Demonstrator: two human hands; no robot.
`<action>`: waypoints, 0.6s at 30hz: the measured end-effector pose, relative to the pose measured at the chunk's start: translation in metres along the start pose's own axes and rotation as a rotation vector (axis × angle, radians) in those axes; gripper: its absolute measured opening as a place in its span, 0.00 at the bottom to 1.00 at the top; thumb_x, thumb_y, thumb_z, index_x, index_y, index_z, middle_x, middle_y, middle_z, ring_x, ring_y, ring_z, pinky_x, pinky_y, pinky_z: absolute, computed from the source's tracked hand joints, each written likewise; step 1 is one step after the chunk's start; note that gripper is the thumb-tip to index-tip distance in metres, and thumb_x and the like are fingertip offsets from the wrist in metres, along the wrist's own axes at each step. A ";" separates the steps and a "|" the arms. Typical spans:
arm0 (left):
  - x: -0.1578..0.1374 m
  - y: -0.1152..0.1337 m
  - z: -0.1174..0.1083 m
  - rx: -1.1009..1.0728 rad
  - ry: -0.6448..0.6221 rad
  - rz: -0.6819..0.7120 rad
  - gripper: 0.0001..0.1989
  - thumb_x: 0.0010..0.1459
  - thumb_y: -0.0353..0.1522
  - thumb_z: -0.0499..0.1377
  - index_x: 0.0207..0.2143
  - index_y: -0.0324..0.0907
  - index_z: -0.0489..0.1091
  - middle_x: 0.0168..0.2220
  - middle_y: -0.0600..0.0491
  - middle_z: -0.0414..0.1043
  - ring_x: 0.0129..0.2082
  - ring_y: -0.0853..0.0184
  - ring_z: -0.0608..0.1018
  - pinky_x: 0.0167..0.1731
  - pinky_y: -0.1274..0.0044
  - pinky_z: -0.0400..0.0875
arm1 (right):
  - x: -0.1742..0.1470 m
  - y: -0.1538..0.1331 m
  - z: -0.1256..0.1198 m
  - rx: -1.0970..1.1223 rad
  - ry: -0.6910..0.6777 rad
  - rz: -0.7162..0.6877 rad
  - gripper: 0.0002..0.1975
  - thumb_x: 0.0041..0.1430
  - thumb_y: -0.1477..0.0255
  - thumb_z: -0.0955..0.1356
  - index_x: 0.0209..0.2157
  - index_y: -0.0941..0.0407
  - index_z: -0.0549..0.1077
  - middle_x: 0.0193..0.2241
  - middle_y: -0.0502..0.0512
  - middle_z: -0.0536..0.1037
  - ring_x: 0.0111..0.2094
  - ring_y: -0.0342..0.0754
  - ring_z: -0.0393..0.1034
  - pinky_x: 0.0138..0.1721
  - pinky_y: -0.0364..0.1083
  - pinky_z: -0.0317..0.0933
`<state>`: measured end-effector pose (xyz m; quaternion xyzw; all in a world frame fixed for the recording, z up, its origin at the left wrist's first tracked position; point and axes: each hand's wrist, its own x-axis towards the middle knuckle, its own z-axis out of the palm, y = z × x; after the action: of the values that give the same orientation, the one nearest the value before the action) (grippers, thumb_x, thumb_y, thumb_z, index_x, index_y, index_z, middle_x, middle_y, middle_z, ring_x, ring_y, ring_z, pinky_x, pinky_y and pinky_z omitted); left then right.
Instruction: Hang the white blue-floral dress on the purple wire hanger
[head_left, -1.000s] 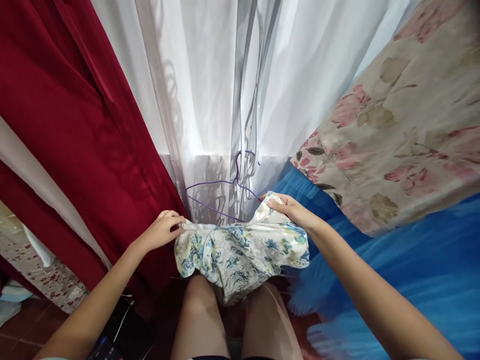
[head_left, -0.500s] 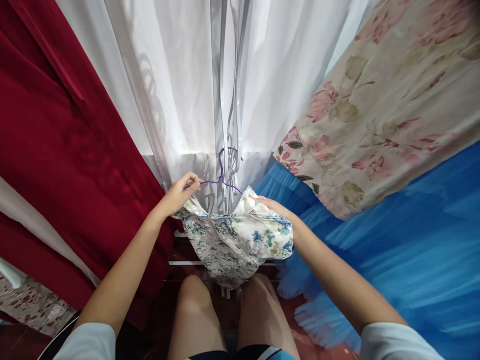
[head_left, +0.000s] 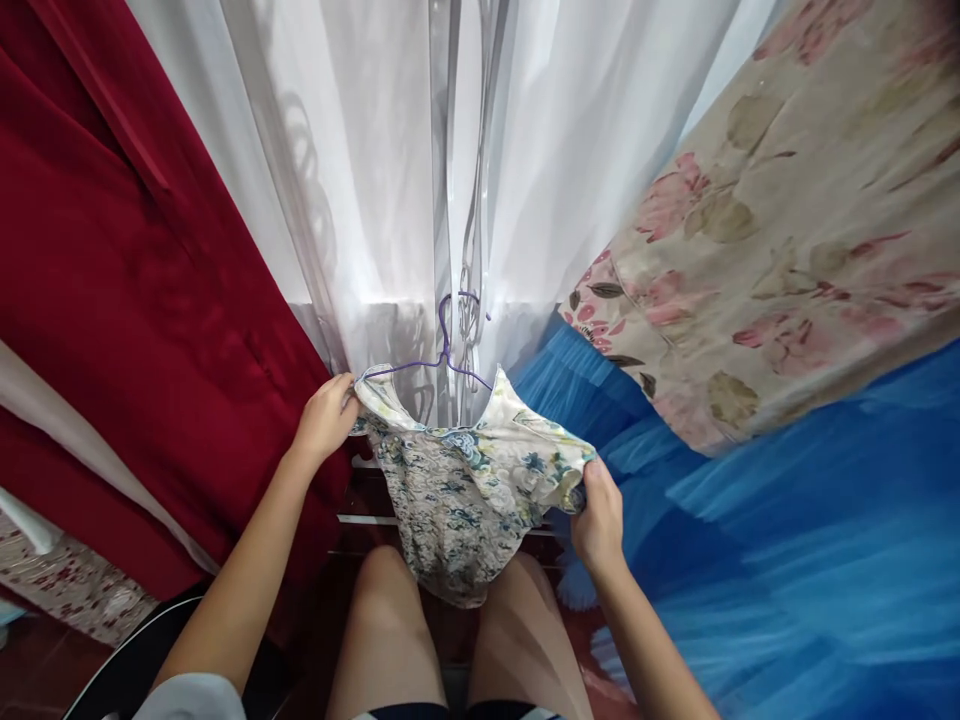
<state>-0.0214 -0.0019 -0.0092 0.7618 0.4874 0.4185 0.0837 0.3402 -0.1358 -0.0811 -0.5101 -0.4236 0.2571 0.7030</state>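
A white blouse [head_left: 457, 490] with a blue and yellow floral print hangs on a purple hanger [head_left: 445, 345], its neckline spread below the hook. My left hand [head_left: 328, 415] is closed on the blouse's left shoulder edge, by the end of the hanger. At the other side, my right hand [head_left: 600, 505] pinches the outer edge of the right sleeve. The fabric is stretched out between both hands, above my knees. The hanger's hook overlaps thin white strips behind it; whether it hangs from them I cannot tell.
White curtain-like cloth [head_left: 360, 180] hangs straight ahead. Dark red fabric [head_left: 150, 250] hangs on the left. To the right are a beige cloth with pink flowers [head_left: 780, 250] and blue tulle [head_left: 787, 530]. A round black object [head_left: 150, 650] stands at lower left.
My left hand has shifted left from the hanger's arm to the shoulder edge. My right hand has moved from under the right shoulder out to the sleeve edge. The blouse is spread wider.
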 end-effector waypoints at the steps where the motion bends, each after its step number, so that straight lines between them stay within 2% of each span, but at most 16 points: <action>1: -0.002 0.006 0.001 0.034 -0.011 0.033 0.13 0.59 0.27 0.51 0.43 0.43 0.72 0.40 0.47 0.75 0.41 0.57 0.75 0.41 0.73 0.65 | -0.003 0.000 -0.001 -0.015 0.046 -0.027 0.19 0.64 0.54 0.63 0.42 0.54 0.75 0.40 0.58 0.78 0.43 0.57 0.71 0.41 0.50 0.65; 4: 0.001 0.035 0.004 0.004 -0.056 0.103 0.15 0.60 0.25 0.47 0.41 0.42 0.71 0.36 0.49 0.73 0.37 0.60 0.74 0.37 0.75 0.64 | 0.004 -0.014 0.008 0.031 0.181 -0.118 0.16 0.65 0.57 0.64 0.34 0.55 0.73 0.31 0.54 0.73 0.32 0.50 0.67 0.34 0.45 0.61; 7: 0.009 0.062 0.007 -0.097 -0.070 0.109 0.15 0.60 0.25 0.45 0.40 0.42 0.69 0.31 0.53 0.70 0.33 0.63 0.73 0.34 0.77 0.63 | 0.024 -0.041 0.028 0.091 0.290 -0.240 0.17 0.65 0.58 0.63 0.27 0.54 0.66 0.24 0.49 0.64 0.25 0.45 0.58 0.28 0.43 0.55; 9: 0.012 0.067 0.009 -0.158 -0.018 0.086 0.12 0.60 0.26 0.47 0.39 0.42 0.68 0.31 0.54 0.69 0.33 0.65 0.72 0.35 0.78 0.62 | 0.032 -0.059 0.044 0.080 0.322 -0.305 0.18 0.66 0.59 0.62 0.25 0.53 0.62 0.23 0.47 0.59 0.24 0.45 0.54 0.27 0.43 0.53; 11: 0.012 0.060 0.013 -0.179 0.069 0.041 0.07 0.61 0.30 0.50 0.36 0.42 0.67 0.30 0.56 0.67 0.32 0.67 0.70 0.34 0.79 0.61 | 0.032 -0.072 0.058 0.026 0.274 -0.333 0.19 0.68 0.59 0.60 0.25 0.53 0.61 0.23 0.48 0.58 0.24 0.45 0.54 0.27 0.44 0.53; 12: 0.010 0.052 0.015 -0.174 0.110 0.008 0.06 0.61 0.32 0.51 0.33 0.42 0.66 0.28 0.57 0.65 0.31 0.67 0.69 0.33 0.79 0.61 | 0.027 -0.077 0.063 -0.017 0.208 -0.338 0.19 0.69 0.59 0.59 0.25 0.53 0.61 0.23 0.48 0.59 0.24 0.46 0.55 0.27 0.44 0.53; 14: 0.004 0.031 0.020 -0.159 0.176 -0.074 0.10 0.62 0.35 0.53 0.28 0.42 0.64 0.25 0.57 0.61 0.28 0.69 0.66 0.30 0.79 0.59 | 0.011 -0.083 0.072 -0.116 -0.027 -0.359 0.19 0.70 0.61 0.57 0.25 0.53 0.62 0.22 0.50 0.61 0.25 0.47 0.57 0.27 0.45 0.54; 16: -0.006 0.009 0.025 -0.191 0.231 -0.144 0.12 0.62 0.36 0.53 0.26 0.42 0.63 0.24 0.57 0.60 0.27 0.69 0.65 0.29 0.79 0.58 | -0.013 -0.087 0.077 -0.193 -0.369 -0.440 0.18 0.69 0.64 0.58 0.24 0.52 0.62 0.21 0.51 0.64 0.24 0.48 0.60 0.27 0.46 0.55; 18: -0.018 -0.005 0.029 -0.260 0.265 -0.169 0.12 0.64 0.36 0.53 0.28 0.41 0.65 0.26 0.55 0.64 0.28 0.69 0.67 0.30 0.78 0.61 | -0.039 -0.090 0.078 -0.211 -0.750 -0.534 0.14 0.67 0.68 0.59 0.27 0.52 0.67 0.24 0.53 0.70 0.26 0.50 0.65 0.29 0.48 0.60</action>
<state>-0.0070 -0.0062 -0.0398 0.6391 0.4983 0.5660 0.1513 0.2473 -0.1589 -0.0005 -0.3238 -0.7886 0.1892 0.4873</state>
